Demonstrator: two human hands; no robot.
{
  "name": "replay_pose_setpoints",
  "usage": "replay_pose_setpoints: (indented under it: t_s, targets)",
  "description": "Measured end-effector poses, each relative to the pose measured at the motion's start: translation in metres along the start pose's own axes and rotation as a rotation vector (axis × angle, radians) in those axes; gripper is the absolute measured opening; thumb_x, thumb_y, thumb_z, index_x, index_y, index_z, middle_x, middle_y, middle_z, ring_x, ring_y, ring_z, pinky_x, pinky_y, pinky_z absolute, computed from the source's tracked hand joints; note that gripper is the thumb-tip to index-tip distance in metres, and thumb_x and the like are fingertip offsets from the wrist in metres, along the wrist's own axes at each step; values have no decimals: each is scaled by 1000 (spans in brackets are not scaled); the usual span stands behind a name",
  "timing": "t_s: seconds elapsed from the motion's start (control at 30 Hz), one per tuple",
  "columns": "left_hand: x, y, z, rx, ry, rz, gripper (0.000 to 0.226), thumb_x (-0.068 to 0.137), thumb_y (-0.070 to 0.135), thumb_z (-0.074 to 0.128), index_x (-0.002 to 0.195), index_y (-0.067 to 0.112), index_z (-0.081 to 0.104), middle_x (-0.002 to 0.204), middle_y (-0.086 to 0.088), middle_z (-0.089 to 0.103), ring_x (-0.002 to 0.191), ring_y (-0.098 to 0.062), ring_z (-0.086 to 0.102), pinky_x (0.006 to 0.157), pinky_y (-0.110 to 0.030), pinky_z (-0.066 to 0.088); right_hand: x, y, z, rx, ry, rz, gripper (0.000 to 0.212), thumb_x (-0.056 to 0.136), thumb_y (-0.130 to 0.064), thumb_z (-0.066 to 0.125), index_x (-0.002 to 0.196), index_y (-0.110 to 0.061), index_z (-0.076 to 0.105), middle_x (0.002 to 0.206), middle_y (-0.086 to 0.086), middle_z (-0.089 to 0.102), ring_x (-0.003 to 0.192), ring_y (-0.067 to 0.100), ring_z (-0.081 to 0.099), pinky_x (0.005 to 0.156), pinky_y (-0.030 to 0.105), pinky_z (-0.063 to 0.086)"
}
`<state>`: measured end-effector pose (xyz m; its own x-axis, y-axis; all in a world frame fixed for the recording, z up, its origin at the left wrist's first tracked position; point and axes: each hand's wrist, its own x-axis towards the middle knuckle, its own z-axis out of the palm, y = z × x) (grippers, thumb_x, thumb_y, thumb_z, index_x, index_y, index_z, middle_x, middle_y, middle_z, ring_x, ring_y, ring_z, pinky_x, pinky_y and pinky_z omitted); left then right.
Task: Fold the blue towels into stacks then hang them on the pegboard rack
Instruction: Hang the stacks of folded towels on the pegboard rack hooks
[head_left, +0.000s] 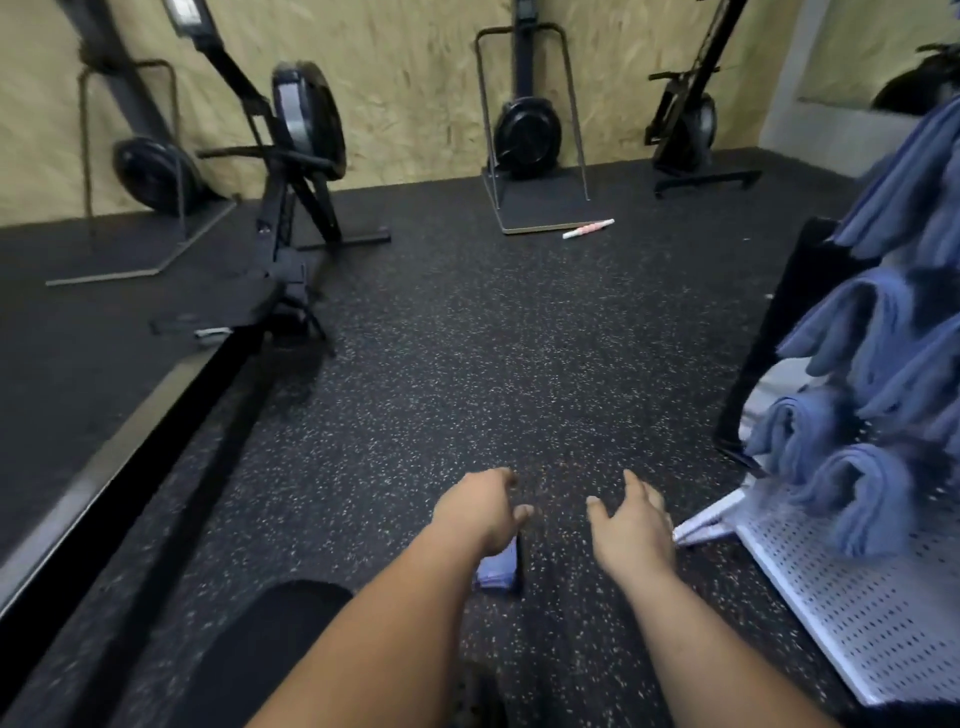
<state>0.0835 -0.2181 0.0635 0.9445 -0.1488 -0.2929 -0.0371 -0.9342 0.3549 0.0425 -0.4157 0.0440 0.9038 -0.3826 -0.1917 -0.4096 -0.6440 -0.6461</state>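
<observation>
Both my arms reach forward over the black speckled floor. My left hand (480, 506) hangs with loosely curled fingers and holds nothing. Below its wrist a small folded blue towel (500, 569) lies on the floor, partly hidden by my forearm. My right hand (631, 519) is spread with relaxed fingers, also holding nothing. To the right stands the white pegboard rack (862, 623), with several folded blue towels (857, 499) draped over its pegs, one above the other.
A rowing machine (291, 208) lies at the left along a raised black platform. More upright machines (524, 130) stand against the wooden back wall. A pink and white roller (587, 228) lies on the floor. My dark-clad knee (280, 623) is at lower left.
</observation>
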Motion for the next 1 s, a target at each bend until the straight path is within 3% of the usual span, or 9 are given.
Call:
replay_pose_setpoints:
  t_s: [0.27,0.53,1.0]
  targets:
    - [1,-84,1,-63,-3,-152,63,100,57,64,155,30,48,145,-2,64,130,-26,61,105,-43,53,11,-17,61,-212,-246,-124,74,104,-46,58,165,-20,26,170,4,27,151,32,33,119,44,37]
    - [53,-99,41,-121,-101,-164,61,101,51,64,156,29,46,149,-4,60,133,-28,58,107,-43,51,50,1,115,-333,-365,-130,73,104,-47,58,165,-22,26,168,2,30,148,30,38,116,45,42]
    - [135,-132,136,-345,-187,-299,64,98,50,67,156,30,47,156,-4,54,140,-28,54,115,-42,45,143,33,217,-452,-596,-193,77,102,-45,62,166,-20,25,170,0,27,150,31,35,118,42,37]
